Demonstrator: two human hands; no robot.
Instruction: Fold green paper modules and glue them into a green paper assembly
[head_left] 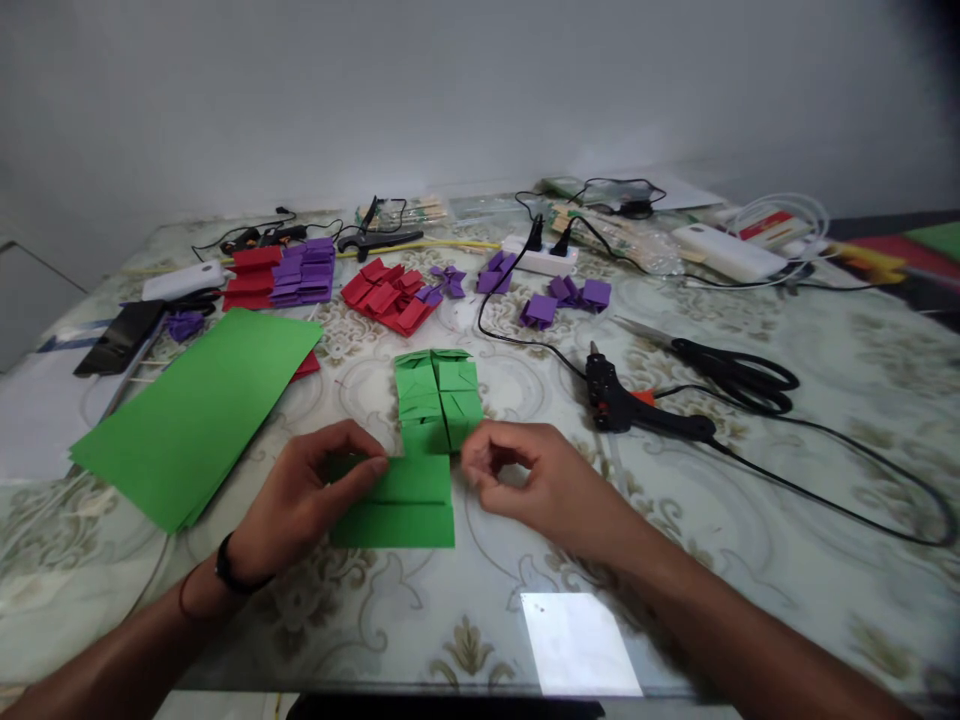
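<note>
A green sheet of paper with a crosswise crease lies flat on the table in front of me. My left hand has its upper left edge pinched between thumb and fingers. Just right of the sheet, my right hand is curled with thumb and fingertips together, apart from the sheet, and nothing shows in it. Behind both hands are folded green paper pieces, set side by side in two columns; the sheet and the right hand come close to their near end.
A stack of green paper lies left. Red folded pieces and purple folded pieces sit farther back. To the right are a glue gun with its cord and scissors. A white power strip stands behind.
</note>
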